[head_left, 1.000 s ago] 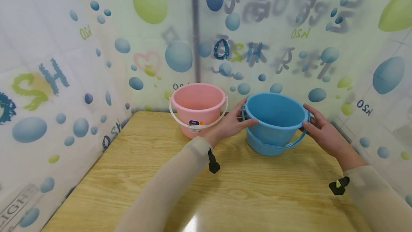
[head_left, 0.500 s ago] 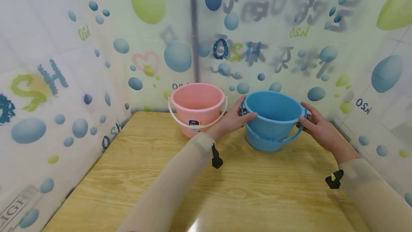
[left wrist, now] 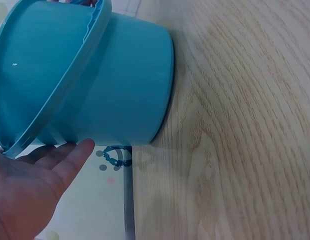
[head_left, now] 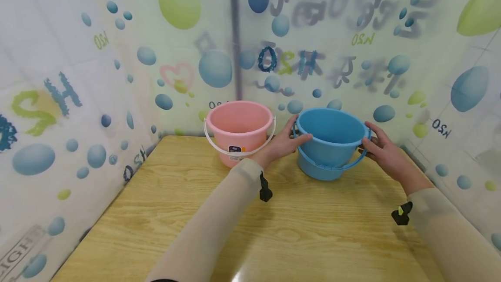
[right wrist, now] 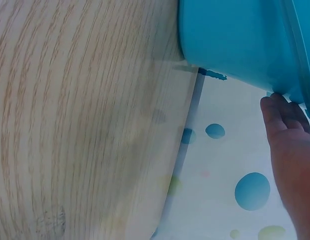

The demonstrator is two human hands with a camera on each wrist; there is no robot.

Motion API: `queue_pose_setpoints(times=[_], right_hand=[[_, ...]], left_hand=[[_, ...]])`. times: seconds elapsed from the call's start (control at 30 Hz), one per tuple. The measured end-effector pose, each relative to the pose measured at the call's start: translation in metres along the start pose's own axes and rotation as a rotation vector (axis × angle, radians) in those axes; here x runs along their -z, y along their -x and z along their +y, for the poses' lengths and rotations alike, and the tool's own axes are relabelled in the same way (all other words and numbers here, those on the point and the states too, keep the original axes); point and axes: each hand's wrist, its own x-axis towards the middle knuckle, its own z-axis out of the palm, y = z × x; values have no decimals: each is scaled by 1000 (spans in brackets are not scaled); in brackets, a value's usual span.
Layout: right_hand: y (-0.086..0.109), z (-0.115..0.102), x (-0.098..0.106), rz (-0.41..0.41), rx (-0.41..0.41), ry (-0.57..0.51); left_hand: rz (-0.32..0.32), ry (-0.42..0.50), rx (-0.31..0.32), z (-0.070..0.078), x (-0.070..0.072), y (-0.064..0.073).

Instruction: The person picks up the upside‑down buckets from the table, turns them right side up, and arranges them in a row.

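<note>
A blue bucket (head_left: pixel 332 153) stands upright on the right part of the table, its blue handle (head_left: pixel 352 163) hanging down in front. On its left side my left hand (head_left: pixel 279 143) holds it just under the rim, thumb laid over the front. My right hand (head_left: pixel 385 153) grips the rim at the opposite side, near the handle's end. In the left wrist view, the fingers (left wrist: pixel 70 162) lie along the bucket's wall. The right wrist view has the fingertips (right wrist: pixel 277 107) under its rim. Most fingers are partly hidden behind the bucket in the head view.
Close to my left forearm stands a pink bucket (head_left: pixel 239 140) with a white handle and a dark label. The wooden table (head_left: pixel 313 221) runs back to walls (head_left: pixel 188 112) covered with bubble-patterned sheeting.
Both hands have shifted the blue bucket slightly back toward the rear wall and a little left, keeping their hold. The pink bucket has stayed in place.
</note>
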Motion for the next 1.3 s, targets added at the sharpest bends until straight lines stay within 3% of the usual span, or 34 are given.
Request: queue_pose_setpoints(times=[0.2,0.5,0.9,1.3], right_hand=[[-2,1,-1,3,-2,5],[0,3,-7,42,56,-100],[-1,1,-10,42,35,-51],[1,2,-9,41,49,-20]], left_hand=[[5,0,19,-1,0,-3],[-13,39,30,-1,0,-6],[-16,84,27,0,-2,-9],[29,81,24,-5,-4,-5]])
